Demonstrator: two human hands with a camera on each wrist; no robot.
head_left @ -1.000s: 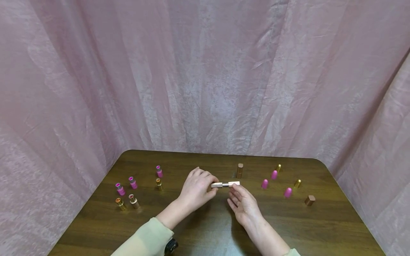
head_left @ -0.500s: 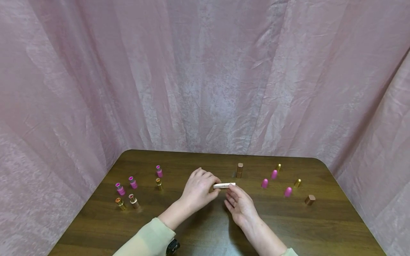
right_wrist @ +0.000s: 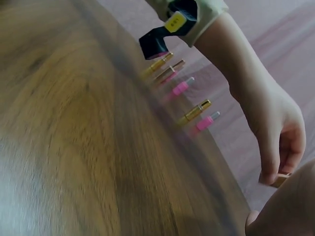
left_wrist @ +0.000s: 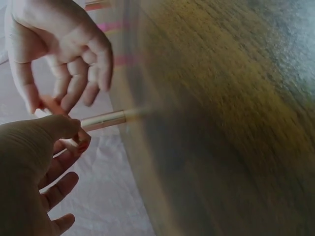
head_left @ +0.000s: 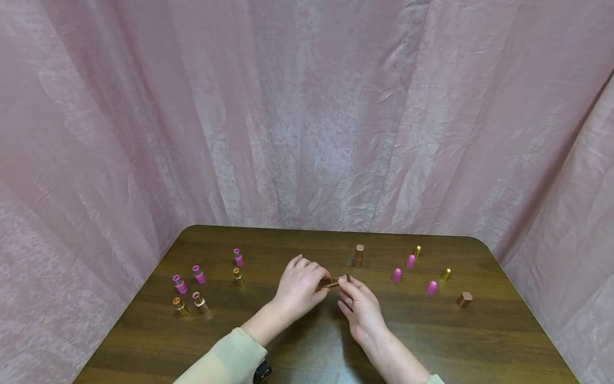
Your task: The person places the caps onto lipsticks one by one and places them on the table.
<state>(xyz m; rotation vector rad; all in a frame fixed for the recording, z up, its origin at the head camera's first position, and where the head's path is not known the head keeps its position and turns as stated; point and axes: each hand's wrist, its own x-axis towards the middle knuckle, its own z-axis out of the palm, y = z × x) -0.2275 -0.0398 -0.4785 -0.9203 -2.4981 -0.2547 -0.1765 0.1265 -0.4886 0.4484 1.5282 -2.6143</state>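
**Head view: my left hand (head_left: 301,284) and my right hand (head_left: 363,308) hold one small tube (head_left: 332,281)**

The table (head_left: 144,341) is dark brown wood with streaky lines. Its far corners are round, and light makes a pale shine on the part near me. A pink curtain (head_left: 307,133) hangs in soft folds behind it and on both sides.

In the right wrist view, a yellow tag (right_wrist: 175,21) sits on the black strap (right_wrist: 184,11) by my left wrist. It has dark marks on it, too small for me to read for sure.

The tube is shiny brown, like copper. It is up above the table, between my hands, and a bit tilted. My left hand pinches one end. My right hand pinches the other end with thumb and finger.

A brown stick (head_left: 358,256) stands behind my right hand. Pink pots (head_left: 199,274) and gold pots (head_left: 238,277) stand to my left. Pink caps (head_left: 396,275), gold caps (head_left: 446,275) and a brown cap (head_left: 464,300) stand to my right.
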